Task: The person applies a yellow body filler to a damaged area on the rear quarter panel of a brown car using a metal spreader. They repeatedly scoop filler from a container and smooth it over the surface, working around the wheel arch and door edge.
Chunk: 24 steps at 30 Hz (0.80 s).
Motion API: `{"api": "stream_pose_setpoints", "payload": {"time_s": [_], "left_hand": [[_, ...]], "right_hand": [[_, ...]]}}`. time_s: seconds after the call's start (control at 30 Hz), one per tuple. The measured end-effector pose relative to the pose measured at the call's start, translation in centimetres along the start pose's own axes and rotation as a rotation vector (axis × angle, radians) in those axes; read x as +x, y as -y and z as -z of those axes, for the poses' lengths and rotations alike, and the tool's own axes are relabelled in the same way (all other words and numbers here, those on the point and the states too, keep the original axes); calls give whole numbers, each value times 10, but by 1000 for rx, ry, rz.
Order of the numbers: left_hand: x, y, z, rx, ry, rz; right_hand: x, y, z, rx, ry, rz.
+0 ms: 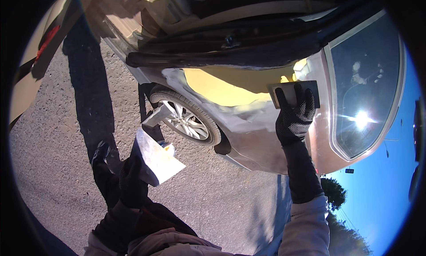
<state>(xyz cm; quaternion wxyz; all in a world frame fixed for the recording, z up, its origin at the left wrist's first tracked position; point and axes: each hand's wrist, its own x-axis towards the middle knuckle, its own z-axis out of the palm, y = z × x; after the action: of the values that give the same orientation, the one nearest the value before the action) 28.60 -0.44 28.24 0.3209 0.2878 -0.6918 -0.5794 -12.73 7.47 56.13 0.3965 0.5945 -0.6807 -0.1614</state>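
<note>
My right hand [296, 120], in a black glove with a dotted palm, presses a flat rectangular spreader [289, 94] against the car's side panel. Its fingers lie bent over the plate, which touches the right end of a broad patch of yellow filler [213, 85]. Low on the left, my left hand [132, 174], gloved in black, grips the edge of a pale, smeared mixing board [156, 160]. A grey flat blade [156, 116] shows beyond the board; what holds it up is hidden. Behind the board's right edge, a small round container [168, 148] is partly visible.
The filler runs along a dark-edged car opening [222, 56]. Below it stands a wheel [184, 118] with silver spokes. A rear window [366, 87] reflects the sun at right. Rough pavement [199, 194] lies underfoot, and a tan panel with a red part [46, 43] stands at far left.
</note>
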Motion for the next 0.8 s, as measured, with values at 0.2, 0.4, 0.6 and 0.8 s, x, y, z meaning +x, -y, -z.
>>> {"api": "stream_pose_setpoints", "payload": {"time_s": [0.2,0.4,0.6,0.8], "left_hand": [[-2,-5,-3,-163,-125,139],[8,-9,-4,-207,-205,101],[3,-3,-14,-978,-194,645],[-4,10,-2,-112,31,188]], "right_hand": [[29,10,-14,11,-33,-8],[33,7,-22,13,-24,-10],[-2,4,-20,-38,125,26],[-42,0,-6,-11,187,-23]]}}
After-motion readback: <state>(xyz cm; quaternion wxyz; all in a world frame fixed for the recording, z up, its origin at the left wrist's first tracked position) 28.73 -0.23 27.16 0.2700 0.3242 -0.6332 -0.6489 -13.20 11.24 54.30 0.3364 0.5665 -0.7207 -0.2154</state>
